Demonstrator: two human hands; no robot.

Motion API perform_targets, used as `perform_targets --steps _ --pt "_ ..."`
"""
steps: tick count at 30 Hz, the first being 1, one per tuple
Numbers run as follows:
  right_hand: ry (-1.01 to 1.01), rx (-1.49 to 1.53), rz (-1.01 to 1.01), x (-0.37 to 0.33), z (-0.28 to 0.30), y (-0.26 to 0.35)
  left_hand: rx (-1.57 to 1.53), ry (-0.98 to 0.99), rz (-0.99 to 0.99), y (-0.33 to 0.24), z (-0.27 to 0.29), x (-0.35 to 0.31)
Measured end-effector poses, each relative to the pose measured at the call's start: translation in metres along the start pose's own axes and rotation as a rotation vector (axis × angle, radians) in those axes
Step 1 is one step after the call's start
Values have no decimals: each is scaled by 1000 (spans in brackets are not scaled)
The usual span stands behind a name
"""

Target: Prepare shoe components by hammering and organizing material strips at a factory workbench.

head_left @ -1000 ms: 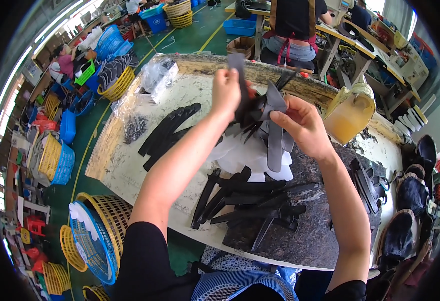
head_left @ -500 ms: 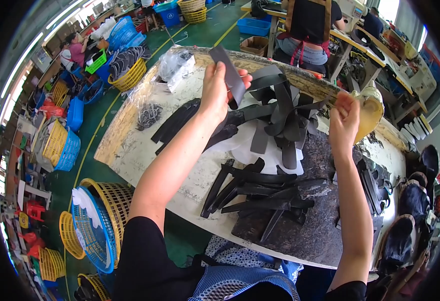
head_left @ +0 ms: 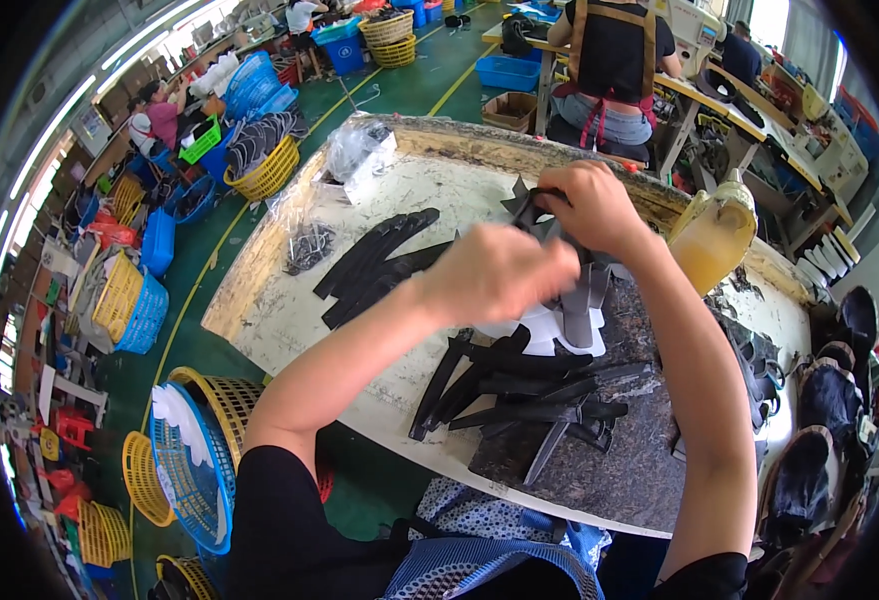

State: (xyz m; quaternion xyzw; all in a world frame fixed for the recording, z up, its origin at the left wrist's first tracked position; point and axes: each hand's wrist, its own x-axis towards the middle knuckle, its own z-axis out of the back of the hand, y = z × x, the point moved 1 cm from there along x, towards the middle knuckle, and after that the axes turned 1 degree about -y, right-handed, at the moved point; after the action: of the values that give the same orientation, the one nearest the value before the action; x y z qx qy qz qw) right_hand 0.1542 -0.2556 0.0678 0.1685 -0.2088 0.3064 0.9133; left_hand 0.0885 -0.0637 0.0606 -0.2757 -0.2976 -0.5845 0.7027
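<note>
My right hand (head_left: 599,205), at the far side of the worktable, has its fingers curled round a dark strip (head_left: 527,208) that bends beneath it. Close by on its left, my left hand (head_left: 504,275) is smeared by motion; its fingers look curled in, and what they hold cannot be made out. Under both hands, grey strips (head_left: 577,322) lie over white sheets (head_left: 539,345), partly hidden. Nearer to me, black strips (head_left: 519,385) lie in a loose pile. More black strips (head_left: 379,250) form a stack left of my left hand.
A bottle of yellowish liquid (head_left: 714,240) stands right of my right hand. The white worktable (head_left: 279,325) has a raised wooden rim and a dark mat (head_left: 629,480). A plastic bag (head_left: 354,150) sits at its far left corner. Baskets (head_left: 194,450) stand on the floor at left.
My left hand has come down and right, and the grey strip it held up no longer shows. My right hand has moved left, from beside the bottle to the dark strips. The view has shifted slightly.
</note>
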Motion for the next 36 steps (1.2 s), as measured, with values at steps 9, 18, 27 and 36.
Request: perform_targets --steps 9,18,27,36 --pt "-447 28 -71 -8 7 -31 -1072 -361 924 -59 -6 -5" --pt "-218 1287 -618 -135 57 71 -999 -209 1045 -83 -30 -3" --pt "-382 868 -608 -229 90 88 -1246 178 977 -133 -59 25" --pt "-187 1031 -837 -374 134 119 -1462 4 1161 -186 -96 2"
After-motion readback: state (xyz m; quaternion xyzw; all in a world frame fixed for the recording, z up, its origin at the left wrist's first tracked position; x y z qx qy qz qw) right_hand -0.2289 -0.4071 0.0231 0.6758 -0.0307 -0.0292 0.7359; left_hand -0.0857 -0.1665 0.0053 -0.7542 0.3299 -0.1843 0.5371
